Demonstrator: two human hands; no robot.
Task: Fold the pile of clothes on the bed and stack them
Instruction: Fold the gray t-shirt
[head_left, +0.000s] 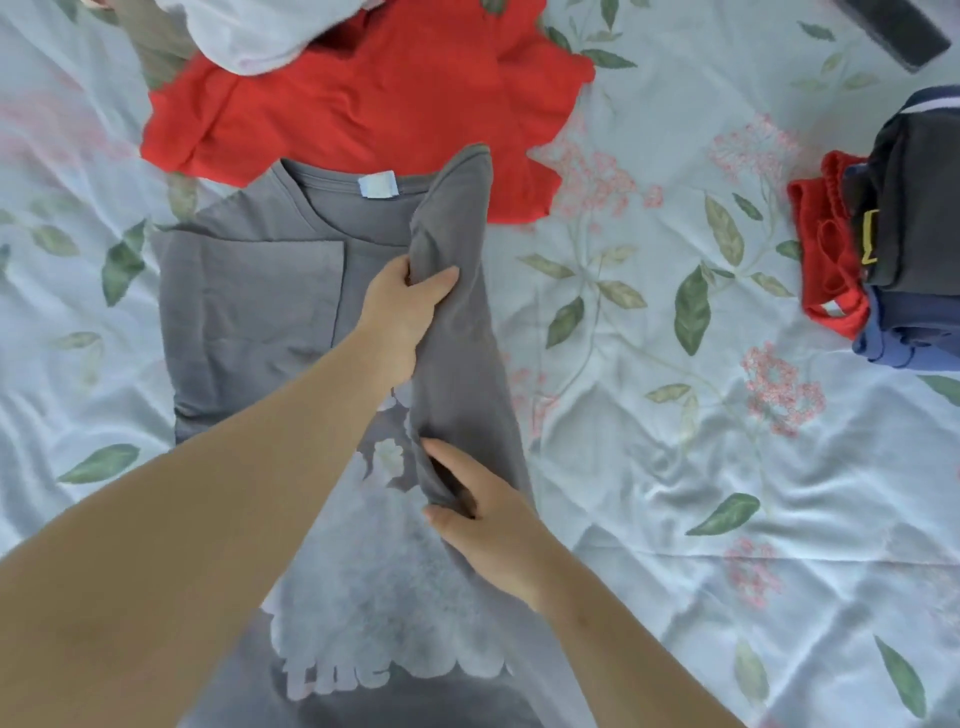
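A grey T-shirt (249, 301) with a pale print lies face up on the bed, collar away from me, its left sleeve folded in. My left hand (405, 306) grips the shirt's right side near the shoulder. My right hand (488, 525) pinches the same edge lower down, and the fabric between them stands up in a ridge. Beyond the collar lies a crumpled red garment (363, 98), with a white garment (260, 36) and an olive one (156, 41) at the top left. A stack of folded clothes (904, 249) sits at the right edge.
The bed sheet (649, 467) is pale blue with green leaves and pink flowers, and it is wrinkled. A dark flat object (898, 31) lies at the top right corner. Open sheet stretches between the grey shirt and the folded stack.
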